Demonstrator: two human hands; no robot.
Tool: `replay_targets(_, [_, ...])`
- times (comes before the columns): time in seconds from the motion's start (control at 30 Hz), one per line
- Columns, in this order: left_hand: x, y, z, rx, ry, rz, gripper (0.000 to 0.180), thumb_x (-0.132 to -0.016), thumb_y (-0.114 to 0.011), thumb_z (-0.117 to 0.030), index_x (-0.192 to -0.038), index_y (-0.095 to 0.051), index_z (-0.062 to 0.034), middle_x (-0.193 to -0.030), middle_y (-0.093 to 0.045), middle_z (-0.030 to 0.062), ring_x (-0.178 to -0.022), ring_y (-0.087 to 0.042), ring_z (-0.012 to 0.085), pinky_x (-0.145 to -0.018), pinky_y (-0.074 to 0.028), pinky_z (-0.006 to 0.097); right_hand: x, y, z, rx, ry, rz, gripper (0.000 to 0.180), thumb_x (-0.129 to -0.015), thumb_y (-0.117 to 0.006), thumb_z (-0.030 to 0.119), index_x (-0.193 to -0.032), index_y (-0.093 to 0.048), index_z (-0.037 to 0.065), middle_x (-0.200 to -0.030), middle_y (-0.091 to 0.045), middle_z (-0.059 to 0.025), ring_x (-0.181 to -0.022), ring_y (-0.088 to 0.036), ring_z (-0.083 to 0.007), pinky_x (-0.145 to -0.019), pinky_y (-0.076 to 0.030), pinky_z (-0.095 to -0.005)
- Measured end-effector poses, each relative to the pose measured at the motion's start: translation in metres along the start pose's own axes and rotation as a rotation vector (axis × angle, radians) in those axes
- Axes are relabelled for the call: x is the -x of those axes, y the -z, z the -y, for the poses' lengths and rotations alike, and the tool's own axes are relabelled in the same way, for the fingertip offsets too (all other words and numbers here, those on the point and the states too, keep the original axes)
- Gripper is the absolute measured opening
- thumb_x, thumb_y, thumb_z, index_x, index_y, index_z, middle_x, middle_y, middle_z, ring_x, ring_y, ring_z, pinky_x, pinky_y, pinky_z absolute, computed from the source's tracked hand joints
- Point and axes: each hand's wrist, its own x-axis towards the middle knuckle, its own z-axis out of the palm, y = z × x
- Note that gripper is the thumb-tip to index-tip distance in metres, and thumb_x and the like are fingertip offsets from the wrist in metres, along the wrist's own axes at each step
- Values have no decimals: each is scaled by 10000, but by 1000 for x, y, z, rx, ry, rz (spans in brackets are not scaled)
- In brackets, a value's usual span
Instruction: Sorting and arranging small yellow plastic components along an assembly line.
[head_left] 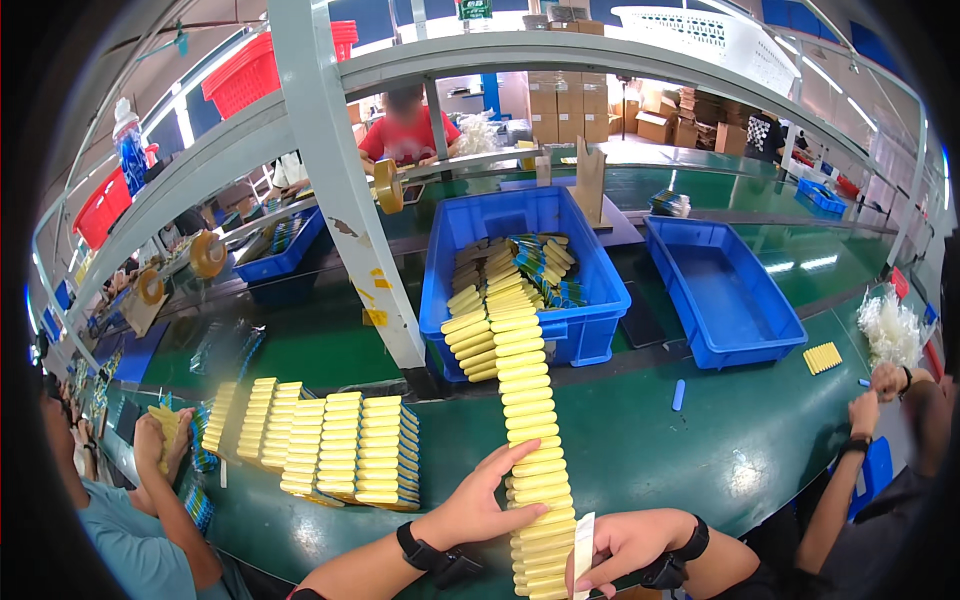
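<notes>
A long row of yellow, round-ended flat packs [527, 405] runs from a blue bin down to the table's near edge. Against its left side rests my left hand [490, 497], thumb and forefinger spread apart and touching the packs; its other fingers are mostly hidden. Right of the row's near end, my right hand [640, 548] is closed on a narrow white strip [584, 550], held upright between thumb and fingers. The large blue bin [590, 330] holds a heap of similar packs, some with blue and green sides. Shorter stacks of yellow packs [325, 440] stand left of my left hand.
An open blue tray [725, 285] stands at the right. Nearby lie a small blue piece [679, 395] and a small yellow bundle [822, 358]. A grey metal post [345, 190] rises left of the bin. Co-workers' hands [160, 440] show at left, others [872, 395] at right.
</notes>
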Motion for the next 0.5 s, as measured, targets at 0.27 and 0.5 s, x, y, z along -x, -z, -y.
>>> replay_targets(0.27, [0, -3, 13, 258, 126, 54, 852, -900, -799, -102, -1603, -321, -52, -1495, -498, 110, -1380, -482, 206, -1171, -381, 366, 19, 26, -6, 231, 290, 141, 187, -988, -666, 58, -1124, -749, -40, -995, -762, -136, -887, -712, -219, -770, -548, -336])
replay_targets(0.5, [-4, 1, -4, -60, -20, 22, 940, -835, -819, -129, -1612, -298, -37, -1514, -462, 179, -1408, -465, 282, -1177, -368, 397, -19, 23, -5, 958, 666, -1019, 289, -876, -749, 32, -1151, -777, 117, -901, -634, -70, -804, -613, -209, -707, -490, -330])
